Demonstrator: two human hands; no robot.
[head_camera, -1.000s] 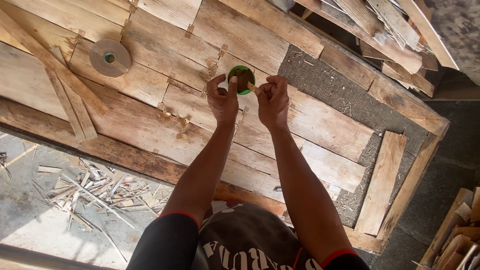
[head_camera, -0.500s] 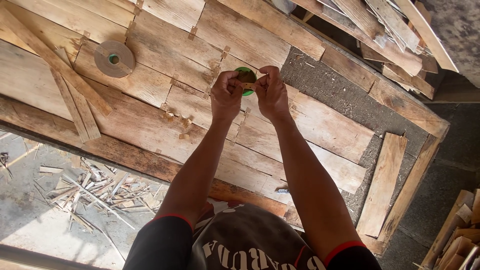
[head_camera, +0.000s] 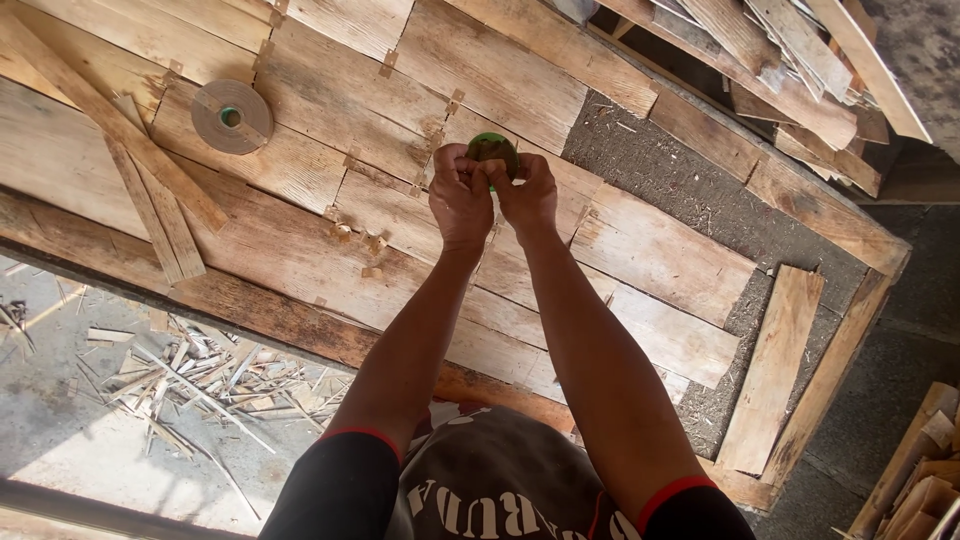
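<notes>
Both hands have closed together since the earlier frames, when they were spread slightly apart on either side of the green roll.

Largest item: the wooden bench (head_camera: 300, 250), a surface of pale veneer sheets pieced edge to edge, with small paper tabs across the seams. A bare dark patch of the bench shows toward its right side.

A loose plank (head_camera: 775, 370) lies near the bench's right edge, running roughly parallel to that edge.

Thin wood strips (head_camera: 150, 190) lie crossed near the left edge.

A brown tape roll (head_camera: 232, 116) with a green core lies flat near the far left corner, well apart from the hands.

The left hand (head_camera: 460, 200) and right hand (head_camera: 525, 195) touch each other above the middle of the bench, both clenched on the small green roll (head_camera: 492, 150). The roll is pinched between the fingertips of both hands, with only its upper part visible.

Wood offcuts (head_camera: 180, 380) litter the floor beyond the bench's near edge.
</notes>
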